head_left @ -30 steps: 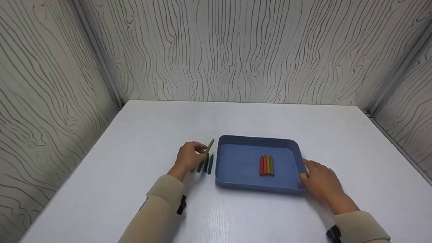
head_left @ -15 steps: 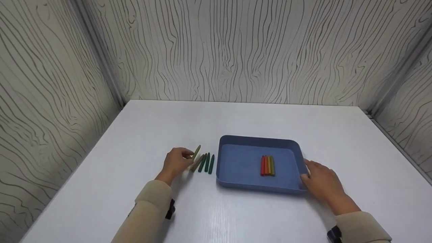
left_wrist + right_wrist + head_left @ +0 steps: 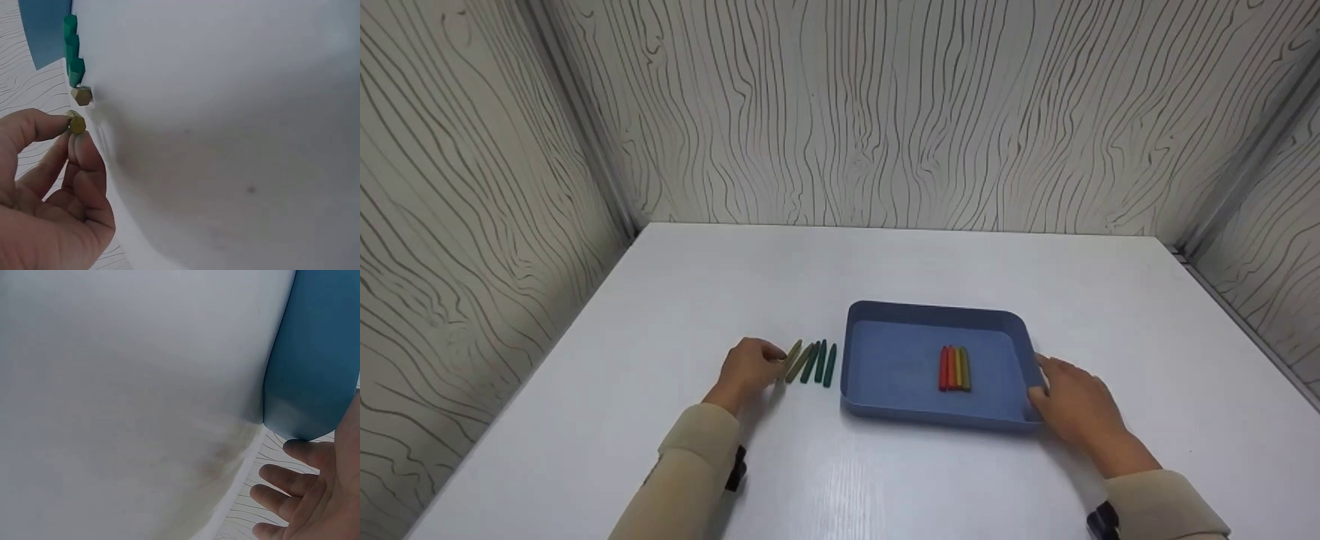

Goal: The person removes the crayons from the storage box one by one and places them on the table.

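Note:
My left hand [image 3: 746, 373] pinches an olive-yellow crayon [image 3: 77, 124] between thumb and fingertips, low over the table at the left end of a row of crayons. Right beside it lies a brownish-olive crayon [image 3: 82, 96], tilted in the head view. Several green crayons [image 3: 819, 361] continue the row toward the blue tray [image 3: 885, 412]. At the tray's right side, my right hand [image 3: 1076, 397] holds the wall, thumb at the rim and fingers outside. One fingertip [image 3: 298, 445] meets the wall in the right wrist view; the other fingers extend away from it.
Inside the tray, a row of red, orange, yellow and olive crayons [image 3: 954, 368] lies side by side, right of its middle. The white table [image 3: 885, 262] reaches back to a wood-grain patterned panel [image 3: 847, 112], with similar panels at both sides.
My left hand has moved left, then lowered the olive-yellow crayon from above the green crayons to the row's left end. The right hand stays on the tray.

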A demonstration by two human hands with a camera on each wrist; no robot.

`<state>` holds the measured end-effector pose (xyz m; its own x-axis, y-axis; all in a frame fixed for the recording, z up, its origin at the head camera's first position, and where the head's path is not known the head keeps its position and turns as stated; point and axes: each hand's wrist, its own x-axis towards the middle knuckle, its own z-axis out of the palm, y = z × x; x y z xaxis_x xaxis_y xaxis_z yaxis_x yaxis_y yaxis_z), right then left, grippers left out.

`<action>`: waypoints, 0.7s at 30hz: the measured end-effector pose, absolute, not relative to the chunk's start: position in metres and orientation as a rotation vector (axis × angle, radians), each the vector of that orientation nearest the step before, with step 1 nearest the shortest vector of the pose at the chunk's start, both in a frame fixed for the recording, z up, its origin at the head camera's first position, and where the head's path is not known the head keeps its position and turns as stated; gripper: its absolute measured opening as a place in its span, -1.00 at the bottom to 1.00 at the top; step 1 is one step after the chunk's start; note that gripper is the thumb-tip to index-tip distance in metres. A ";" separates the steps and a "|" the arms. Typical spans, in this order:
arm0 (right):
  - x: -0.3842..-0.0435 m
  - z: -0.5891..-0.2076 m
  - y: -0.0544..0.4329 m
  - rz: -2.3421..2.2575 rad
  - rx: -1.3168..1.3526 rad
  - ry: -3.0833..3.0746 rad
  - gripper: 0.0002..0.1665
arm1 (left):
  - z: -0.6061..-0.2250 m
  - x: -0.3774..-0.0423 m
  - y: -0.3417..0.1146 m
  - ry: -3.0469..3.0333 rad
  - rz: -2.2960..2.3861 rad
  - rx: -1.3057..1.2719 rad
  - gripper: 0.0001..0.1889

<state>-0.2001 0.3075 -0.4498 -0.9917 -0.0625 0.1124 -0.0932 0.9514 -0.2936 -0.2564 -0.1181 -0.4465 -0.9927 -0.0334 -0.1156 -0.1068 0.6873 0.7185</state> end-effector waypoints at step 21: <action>-0.198 -0.448 0.306 0.487 0.133 -2.979 -0.39 | -0.445 -0.254 -0.118 2.842 1.134 -0.153 -0.66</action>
